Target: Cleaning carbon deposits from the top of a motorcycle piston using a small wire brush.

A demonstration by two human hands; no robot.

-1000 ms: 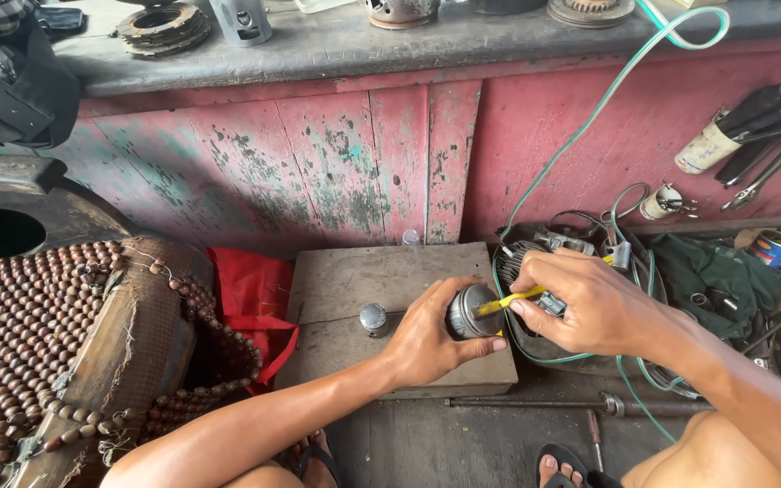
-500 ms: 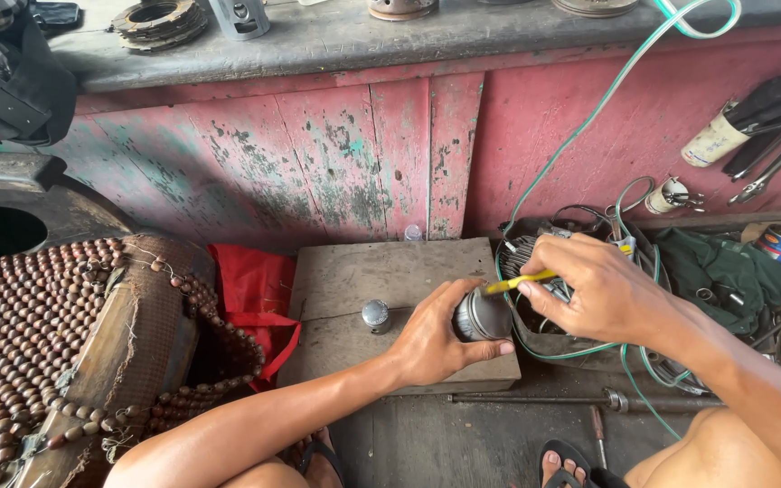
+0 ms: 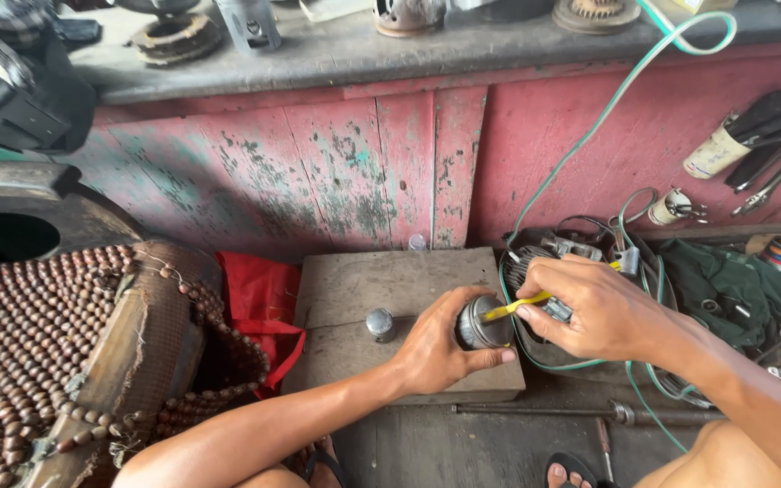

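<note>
My left hand [image 3: 440, 348] grips a dark round metal cylinder part [image 3: 484, 323] on its side, at the right end of a low wooden block [image 3: 354, 289]. My right hand [image 3: 594, 307] pinches a thin yellow-handled tool [image 3: 515, 307], and the tool's tip touches the open face of the cylinder part. A small shiny metal cap [image 3: 380, 323] stands on the block, left of my left hand.
A red cloth [image 3: 259, 298] lies left of the block, beside a brown beaded seat cover [image 3: 38, 334]. A green hose [image 3: 589, 126] runs down the worn red bench wall [image 3: 363, 163]. Wires, a green rag [image 3: 725, 280], a tin and hand tools lie at right.
Both hands and the cylinder part have stayed in about the same place on the block. The yellow tool's tip has shifted slightly against the part's face.
</note>
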